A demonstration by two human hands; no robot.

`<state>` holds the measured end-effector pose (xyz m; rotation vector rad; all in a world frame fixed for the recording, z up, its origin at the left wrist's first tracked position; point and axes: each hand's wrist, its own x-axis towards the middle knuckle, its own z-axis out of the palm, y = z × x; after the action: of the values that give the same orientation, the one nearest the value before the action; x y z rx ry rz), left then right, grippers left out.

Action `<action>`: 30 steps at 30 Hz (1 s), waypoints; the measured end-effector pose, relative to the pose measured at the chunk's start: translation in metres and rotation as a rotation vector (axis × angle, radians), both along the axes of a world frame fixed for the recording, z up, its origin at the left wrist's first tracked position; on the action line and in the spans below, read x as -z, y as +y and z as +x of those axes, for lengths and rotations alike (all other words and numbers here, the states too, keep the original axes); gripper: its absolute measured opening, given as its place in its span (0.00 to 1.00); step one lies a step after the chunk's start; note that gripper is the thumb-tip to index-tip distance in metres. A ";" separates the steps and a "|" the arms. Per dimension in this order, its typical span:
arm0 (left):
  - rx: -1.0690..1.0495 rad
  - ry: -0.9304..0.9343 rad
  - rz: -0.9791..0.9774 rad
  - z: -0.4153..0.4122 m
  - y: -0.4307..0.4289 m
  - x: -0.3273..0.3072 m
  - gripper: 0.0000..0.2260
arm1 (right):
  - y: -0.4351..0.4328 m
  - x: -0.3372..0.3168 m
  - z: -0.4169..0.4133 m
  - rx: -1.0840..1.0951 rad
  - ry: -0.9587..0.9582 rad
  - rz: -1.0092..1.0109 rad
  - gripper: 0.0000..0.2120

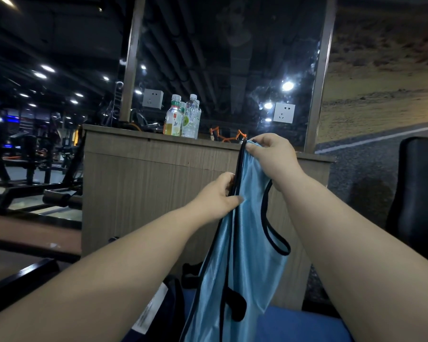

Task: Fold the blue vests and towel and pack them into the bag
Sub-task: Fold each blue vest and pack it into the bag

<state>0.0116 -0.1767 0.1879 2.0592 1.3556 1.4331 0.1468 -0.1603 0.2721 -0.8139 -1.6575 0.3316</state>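
Observation:
A light blue vest with black trim hangs in the air in front of me, in the middle of the view. My right hand pinches its top edge high up, near the counter's rim. Lower and to the left, my left hand grips the vest's black-edged side between thumb and fingers. The vest's lower part drops down over a dark bag with a white label, which sits at the bottom of the view, partly hidden. A blue surface lies beneath; I cannot tell whether it is the towel.
A wooden counter stands right ahead, with drink bottles and an orange item on top, below a mirror with wall sockets. A black chair is at the right. Gym machines fill the left side.

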 end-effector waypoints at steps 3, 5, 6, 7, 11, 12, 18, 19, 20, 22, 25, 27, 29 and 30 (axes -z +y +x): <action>-0.087 0.032 0.028 0.003 -0.006 -0.002 0.19 | -0.001 0.001 -0.001 -0.031 0.042 -0.025 0.07; -0.115 0.084 0.011 0.003 -0.009 0.000 0.20 | -0.001 0.002 -0.001 -0.064 0.078 -0.044 0.07; -0.120 0.112 -0.009 0.002 -0.011 0.001 0.20 | -0.001 0.003 0.000 -0.076 0.091 -0.049 0.07; -0.118 0.141 -0.038 0.002 -0.012 0.003 0.21 | -0.001 0.003 0.000 -0.081 0.103 -0.054 0.07; -0.094 0.259 -0.171 0.000 -0.015 0.013 0.30 | -0.001 0.001 0.002 -0.078 0.168 -0.063 0.07; -0.094 0.282 -0.189 -0.002 -0.014 0.015 0.30 | -0.001 0.000 0.003 -0.070 0.206 -0.068 0.06; -0.061 0.311 -0.225 -0.021 -0.010 0.023 0.17 | -0.002 -0.008 0.018 -0.237 0.746 -0.344 0.08; -0.068 0.341 -0.234 -0.025 -0.010 0.023 0.15 | 0.001 -0.008 0.023 -0.208 0.765 -0.358 0.08; -0.079 0.374 -0.251 -0.029 -0.009 0.025 0.13 | 0.006 -0.007 0.028 -0.126 0.697 -0.332 0.10; -0.079 0.422 -0.286 -0.036 -0.007 0.027 0.12 | 0.013 -0.003 0.036 0.061 0.509 -0.244 0.12; -0.044 0.433 -0.312 -0.039 -0.006 0.027 0.08 | 0.013 0.009 0.039 0.106 0.309 -0.142 0.09; -0.019 0.432 -0.323 -0.039 -0.007 0.026 0.05 | 0.005 0.018 0.035 0.036 -0.027 -0.112 0.16; -0.004 0.428 -0.325 -0.037 -0.006 0.025 0.04 | -0.005 0.026 0.028 -0.070 -0.422 -0.199 0.19; 0.002 0.422 -0.319 -0.036 -0.005 0.024 0.04 | -0.010 0.030 0.023 -0.102 -0.622 -0.258 0.20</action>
<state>-0.0240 -0.1816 0.1635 2.2094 1.6105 0.7353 0.1697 -0.1700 0.2419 -1.1013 -2.2733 0.3938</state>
